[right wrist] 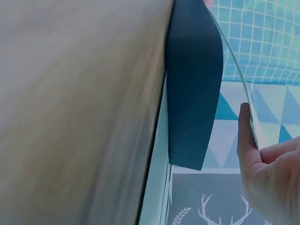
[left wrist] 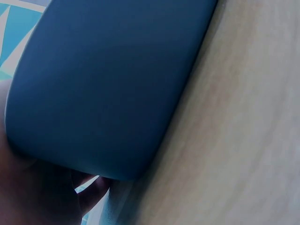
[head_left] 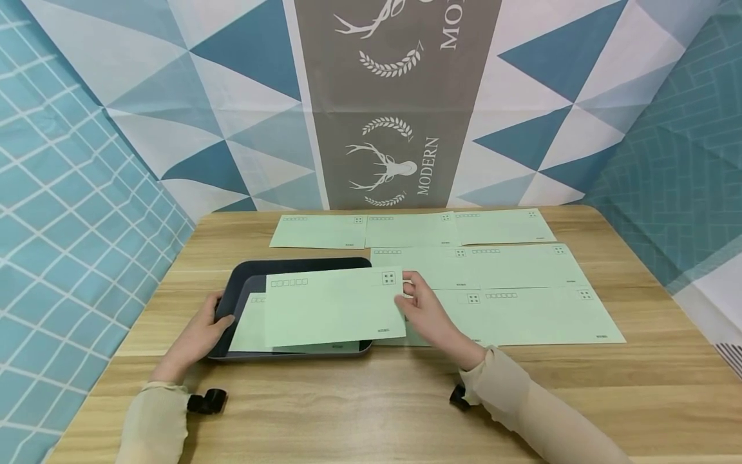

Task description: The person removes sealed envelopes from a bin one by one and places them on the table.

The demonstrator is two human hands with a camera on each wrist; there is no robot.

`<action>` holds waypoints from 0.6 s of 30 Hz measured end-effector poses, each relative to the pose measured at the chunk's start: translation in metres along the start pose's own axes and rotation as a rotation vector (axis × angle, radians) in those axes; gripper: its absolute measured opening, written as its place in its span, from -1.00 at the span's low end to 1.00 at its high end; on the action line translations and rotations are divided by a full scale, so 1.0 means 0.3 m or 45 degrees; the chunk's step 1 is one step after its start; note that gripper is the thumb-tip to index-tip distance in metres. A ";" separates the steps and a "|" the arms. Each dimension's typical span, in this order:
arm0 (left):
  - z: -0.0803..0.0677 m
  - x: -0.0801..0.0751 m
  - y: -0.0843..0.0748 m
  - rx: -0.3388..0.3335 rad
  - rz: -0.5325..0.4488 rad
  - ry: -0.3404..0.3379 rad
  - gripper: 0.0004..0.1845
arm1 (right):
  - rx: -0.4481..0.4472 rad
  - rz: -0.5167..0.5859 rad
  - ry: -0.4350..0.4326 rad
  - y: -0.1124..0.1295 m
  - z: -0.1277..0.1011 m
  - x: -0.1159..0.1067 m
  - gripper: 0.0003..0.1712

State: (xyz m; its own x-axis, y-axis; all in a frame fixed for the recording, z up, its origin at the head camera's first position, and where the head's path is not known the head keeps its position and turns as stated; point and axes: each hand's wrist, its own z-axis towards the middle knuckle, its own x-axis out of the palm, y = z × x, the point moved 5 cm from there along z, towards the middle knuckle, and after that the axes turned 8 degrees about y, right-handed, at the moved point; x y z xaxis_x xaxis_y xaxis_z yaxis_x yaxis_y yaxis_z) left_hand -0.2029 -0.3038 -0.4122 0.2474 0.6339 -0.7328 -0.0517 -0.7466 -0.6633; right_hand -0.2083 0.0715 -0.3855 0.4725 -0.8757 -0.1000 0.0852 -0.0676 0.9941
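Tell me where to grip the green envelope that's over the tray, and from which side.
Probably pinch the top envelope at its right short edge, coming from the right: that end overhangs the dark tray rim, where the right hand already holds it.

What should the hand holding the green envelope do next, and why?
Probably the right hand should lower the green envelope and let go. It pinches the envelope's right edge just above the dark tray, where another envelope already lies flat, and the left hand grips the tray's left rim. More envelopes lie spread on the table.
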 end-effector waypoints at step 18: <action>0.002 -0.002 0.009 -0.002 -0.019 0.010 -0.43 | 0.212 -0.202 -0.269 -0.016 -0.073 -0.091 -0.77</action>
State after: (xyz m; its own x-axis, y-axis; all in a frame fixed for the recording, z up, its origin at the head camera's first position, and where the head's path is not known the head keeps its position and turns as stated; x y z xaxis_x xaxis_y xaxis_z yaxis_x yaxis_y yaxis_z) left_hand -0.2038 -0.3060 -0.4136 0.2558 0.6432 -0.7217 -0.0467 -0.7374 -0.6738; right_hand -0.2023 0.1063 -0.3885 0.2707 -0.9266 -0.2609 -0.0099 -0.2737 0.9618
